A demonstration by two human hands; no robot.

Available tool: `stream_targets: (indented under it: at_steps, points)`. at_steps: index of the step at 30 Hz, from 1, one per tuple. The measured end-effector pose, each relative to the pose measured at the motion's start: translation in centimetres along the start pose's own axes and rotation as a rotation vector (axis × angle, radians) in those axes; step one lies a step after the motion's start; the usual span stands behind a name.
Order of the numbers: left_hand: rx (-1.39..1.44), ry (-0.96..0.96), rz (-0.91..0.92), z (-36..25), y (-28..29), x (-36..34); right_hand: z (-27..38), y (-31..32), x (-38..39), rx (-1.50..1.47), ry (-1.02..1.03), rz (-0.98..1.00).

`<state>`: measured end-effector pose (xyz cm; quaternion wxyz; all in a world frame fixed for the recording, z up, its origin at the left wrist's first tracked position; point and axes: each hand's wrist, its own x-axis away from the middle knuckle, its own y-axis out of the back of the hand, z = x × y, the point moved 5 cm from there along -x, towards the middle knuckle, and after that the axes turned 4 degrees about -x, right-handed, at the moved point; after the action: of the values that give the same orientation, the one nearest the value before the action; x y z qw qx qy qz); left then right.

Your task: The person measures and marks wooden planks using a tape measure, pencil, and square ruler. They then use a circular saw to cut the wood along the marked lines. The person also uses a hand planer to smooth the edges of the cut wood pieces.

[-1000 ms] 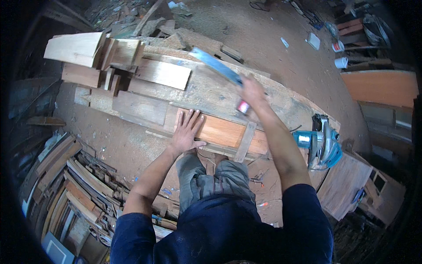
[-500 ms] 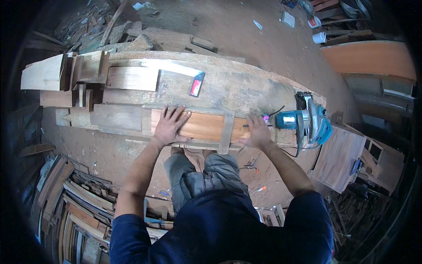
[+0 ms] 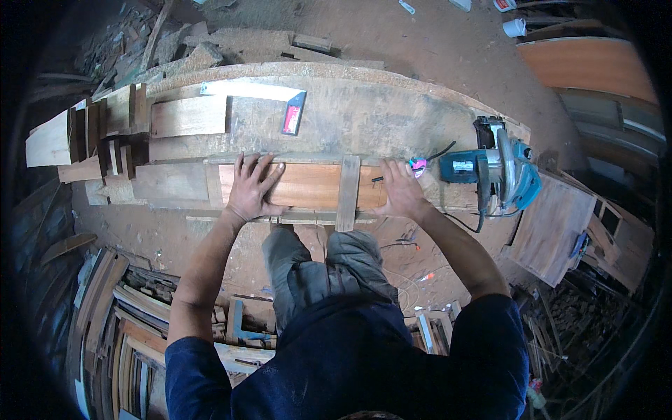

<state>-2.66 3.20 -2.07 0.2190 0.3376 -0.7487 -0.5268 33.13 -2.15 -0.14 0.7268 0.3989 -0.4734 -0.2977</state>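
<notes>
Your left hand (image 3: 253,187) lies flat, fingers spread, on the reddish board (image 3: 308,185), whose long axis runs left to right across the bench (image 3: 364,112). Your right hand (image 3: 400,190) rests open, gripping nothing, on the board's right end beside a pencil (image 3: 379,178). The blue circular saw (image 3: 500,168) sits just right of it, well apart from the left.

board (image 3: 308,185) partly under both hands, saw (image 3: 500,171) blade hidden by guard
</notes>
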Motion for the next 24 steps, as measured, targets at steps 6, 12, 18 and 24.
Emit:
stream_targets:
  at_steps: [6,12,18,24]
  points:
    - [0.019,0.013,0.058,0.3,-0.1,-0.3,0.0,-0.7,0.4,0.016,0.032,-0.016]
    - [-0.059,0.123,0.01,-0.1,0.3,0.7,0.2,0.5,0.7,-0.104,-0.039,0.043]
    - [0.041,0.743,-0.17,0.6,-0.7,7.3,1.0,1.5,1.1,-0.088,-0.01,-0.034]
    - [0.16,0.84,-0.346,1.4,-2.3,9.2,2.2,1.8,-1.8,0.006,-0.008,0.171]
